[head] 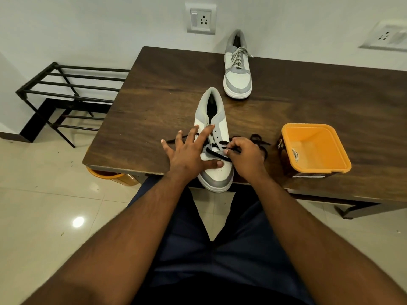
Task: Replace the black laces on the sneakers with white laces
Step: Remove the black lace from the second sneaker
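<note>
- Head view: two sneakers, near sneaker (pixel 214 137) at frame centre, laced sneaker (pixel 237 69) above it.
- Left hand (pixel 189 154) splayed wide on near sneaker.
- Right hand (pixel 246 156) pinches one black lace (pixel 217 153).
- One orange tub (pixel 315 148) at right.

Your bare forearms reached forward side by side. Your left hand (pixel 187 155) lay flat with fingers (pixel 206 134) spread wide and straight, thumb (pixel 214 164) stretched toward the right. Your right hand (pixel 245 156) was curled, knuckles up, thumb and fingertips (pixel 226 151) drawn together in a tight pinching grip.
</note>
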`<state>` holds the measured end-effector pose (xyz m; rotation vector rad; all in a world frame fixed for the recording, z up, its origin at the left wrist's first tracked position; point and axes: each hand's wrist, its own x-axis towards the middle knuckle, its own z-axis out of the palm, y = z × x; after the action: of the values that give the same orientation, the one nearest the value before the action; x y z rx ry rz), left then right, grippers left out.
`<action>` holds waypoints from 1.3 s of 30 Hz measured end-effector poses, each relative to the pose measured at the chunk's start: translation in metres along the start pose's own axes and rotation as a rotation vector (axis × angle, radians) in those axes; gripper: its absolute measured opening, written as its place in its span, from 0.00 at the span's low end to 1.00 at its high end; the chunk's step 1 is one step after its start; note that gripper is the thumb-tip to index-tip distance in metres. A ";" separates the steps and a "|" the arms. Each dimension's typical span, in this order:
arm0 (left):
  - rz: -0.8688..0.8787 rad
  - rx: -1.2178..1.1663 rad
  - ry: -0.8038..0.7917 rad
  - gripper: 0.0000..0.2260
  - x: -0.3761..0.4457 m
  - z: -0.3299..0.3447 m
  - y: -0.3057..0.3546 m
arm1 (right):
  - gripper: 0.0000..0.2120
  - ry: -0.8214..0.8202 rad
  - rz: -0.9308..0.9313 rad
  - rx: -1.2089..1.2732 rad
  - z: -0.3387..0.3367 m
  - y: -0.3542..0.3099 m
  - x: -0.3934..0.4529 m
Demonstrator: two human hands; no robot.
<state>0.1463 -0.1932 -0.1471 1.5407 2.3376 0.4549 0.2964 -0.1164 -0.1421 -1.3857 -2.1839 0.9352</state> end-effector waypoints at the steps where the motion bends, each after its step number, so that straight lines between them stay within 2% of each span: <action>1: -0.005 0.001 -0.002 0.46 0.001 -0.001 -0.001 | 0.07 0.016 0.023 0.019 0.001 -0.002 0.000; 4: -0.016 -0.011 -0.017 0.47 0.001 -0.002 0.001 | 0.05 0.109 0.045 -0.040 -0.010 -0.002 0.003; 8: -0.022 -0.071 -0.033 0.46 0.000 -0.002 0.001 | 0.04 0.381 0.120 -0.137 -0.054 -0.004 0.022; 11: -0.029 -0.084 -0.029 0.46 -0.001 -0.001 0.002 | 0.03 0.497 0.187 -0.121 -0.076 -0.006 0.040; 12: -0.031 -0.084 -0.028 0.46 -0.001 -0.002 0.003 | 0.03 0.493 0.196 -0.120 -0.077 -0.007 0.042; 14: -0.029 -0.073 -0.024 0.46 -0.002 -0.002 0.003 | 0.11 0.421 0.167 -0.161 -0.072 -0.011 0.040; 16: -0.024 -0.060 -0.011 0.46 -0.002 -0.001 0.003 | 0.20 0.295 0.011 -0.271 -0.058 -0.014 0.030; 19: -0.025 -0.051 0.002 0.46 -0.001 0.002 0.002 | 0.14 0.031 -0.263 -0.377 -0.031 -0.017 0.014; 21: -0.028 -0.039 0.000 0.46 0.000 0.003 0.002 | 0.09 -0.042 -0.271 -0.390 -0.017 -0.015 0.007; 25: -0.019 -0.026 -0.005 0.46 0.001 0.001 0.002 | 0.06 -0.072 -0.120 -0.303 -0.010 -0.013 0.009; 28: -0.022 -0.054 -0.002 0.46 0.000 0.002 0.001 | 0.06 -0.093 -0.143 -0.408 -0.019 -0.012 0.016; 31: -0.034 -0.076 -0.015 0.46 0.000 0.002 0.001 | 0.08 0.012 -0.139 -0.557 -0.040 -0.008 0.025; 35: -0.049 -0.098 -0.009 0.46 -0.001 0.005 0.004 | 0.07 0.260 0.000 -0.484 -0.073 0.009 0.032; 37: -0.053 -0.105 -0.001 0.46 -0.002 0.005 0.005 | 0.07 0.267 -0.006 -0.430 -0.075 0.011 0.031; 39: -0.053 -0.108 -0.008 0.46 -0.002 0.005 0.005 | 0.12 0.183 -0.106 -0.403 -0.064 0.007 0.026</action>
<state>0.1531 -0.1929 -0.1495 1.4261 2.3018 0.5510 0.3303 -0.0704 -0.1028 -1.4416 -2.3578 0.3229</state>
